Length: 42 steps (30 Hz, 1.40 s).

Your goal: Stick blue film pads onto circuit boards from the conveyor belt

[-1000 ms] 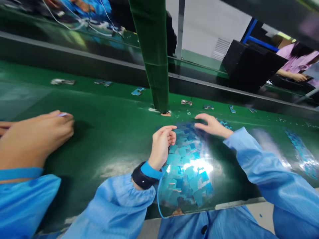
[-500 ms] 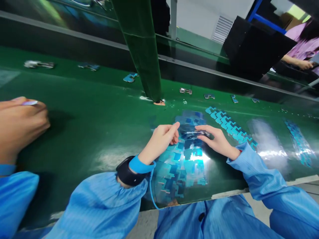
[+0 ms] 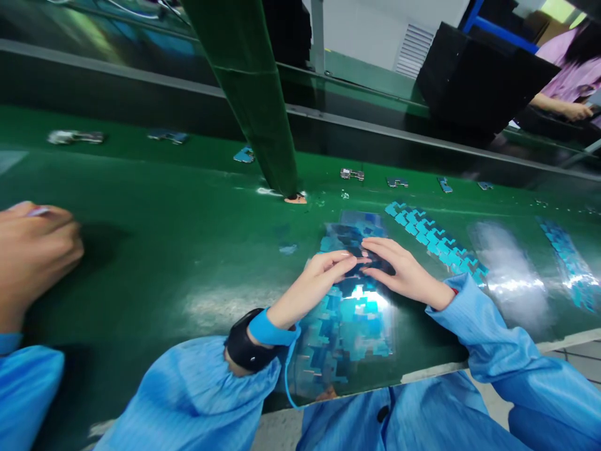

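My left hand point(image 3: 326, 272), with a black band and a blue wrist strap on the wrist, is closed, its thumb and forefinger pressed together in a pinch. A small thin piece point(image 3: 362, 260) seems to stick out from that pinch; its kind is too small to make out. Close by on the right, my right hand point(image 3: 404, 269) holds its forefinger and thumb apart around the end of that piece. Both hands are over clear plastic sheets with teal and blue film stickers point(image 3: 364, 322). A loose blue film piece point(image 3: 288, 249) lies left of the sheets.
Another strip of blue stickers point(image 3: 434, 241) lies to the right. Small circuit boards point(image 3: 352, 174) stand along the far green strip. A green-wrapped post point(image 3: 263, 106) rises from the bench. At left is a co-worker's closed hand point(image 3: 40, 257); another person point(image 3: 568, 81) sits far right.
My left hand has moved right and its thumb and forefinger have come together. The dark piece in my right hand no longer shows there, and those fingers have spread. The co-worker's hand has shifted slightly left.
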{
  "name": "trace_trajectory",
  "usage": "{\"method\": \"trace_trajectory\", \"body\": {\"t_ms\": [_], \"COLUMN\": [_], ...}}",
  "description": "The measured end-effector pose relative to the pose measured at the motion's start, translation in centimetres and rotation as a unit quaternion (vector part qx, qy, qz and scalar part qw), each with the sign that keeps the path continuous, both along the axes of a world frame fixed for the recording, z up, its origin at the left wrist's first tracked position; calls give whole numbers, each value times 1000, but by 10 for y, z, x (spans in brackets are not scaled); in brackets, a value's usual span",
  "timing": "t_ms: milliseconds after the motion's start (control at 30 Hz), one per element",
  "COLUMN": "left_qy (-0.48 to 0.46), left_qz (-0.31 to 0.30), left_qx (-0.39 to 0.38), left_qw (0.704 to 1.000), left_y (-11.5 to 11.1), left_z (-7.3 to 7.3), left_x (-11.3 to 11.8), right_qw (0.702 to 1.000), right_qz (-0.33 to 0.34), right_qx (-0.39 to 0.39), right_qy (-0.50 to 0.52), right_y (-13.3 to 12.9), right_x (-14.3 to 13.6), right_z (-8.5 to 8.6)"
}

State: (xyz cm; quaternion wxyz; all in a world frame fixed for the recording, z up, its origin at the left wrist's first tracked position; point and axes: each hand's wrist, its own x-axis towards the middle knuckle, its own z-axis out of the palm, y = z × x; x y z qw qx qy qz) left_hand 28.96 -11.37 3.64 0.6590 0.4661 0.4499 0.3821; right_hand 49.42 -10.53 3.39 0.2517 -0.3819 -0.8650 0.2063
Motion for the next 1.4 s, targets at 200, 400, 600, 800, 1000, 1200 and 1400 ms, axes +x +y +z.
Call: {"method": "trace_trajectory", "body": {"t_ms": [200, 400, 600, 800, 1000, 1200, 1400], "left_qy": [-59, -77, -93, -59, -52, -75, -42], "left_qz": [14, 28, 19, -9, 1, 28, 75], "left_qx": [-71, -121, -128, -104, -76, -65, -56], "left_qw": [996, 989, 987, 993, 996, 995, 995], "left_y": [0, -3, -3, -6, -1, -1, 5], "left_z": [-3, -6, -10, -14, -17, -17, -19], "left_x": [2, 3, 0, 1, 7, 6, 6], "right_qw": [999, 989, 987, 987, 988, 990, 967], "right_qz": [17, -60, -60, -95, -75, -48, -162], "right_qx": [10, 6, 2, 30, 66, 20, -55], "right_qy": [29, 136, 148, 124, 115, 129, 190], "right_y": [-5, -7, -12, -18, -17, -31, 3], "right_x": [-3, -14, -16, -15, -12, -14, 6], "right_z": [3, -4, -3, -17, -24, 2, 43]}}
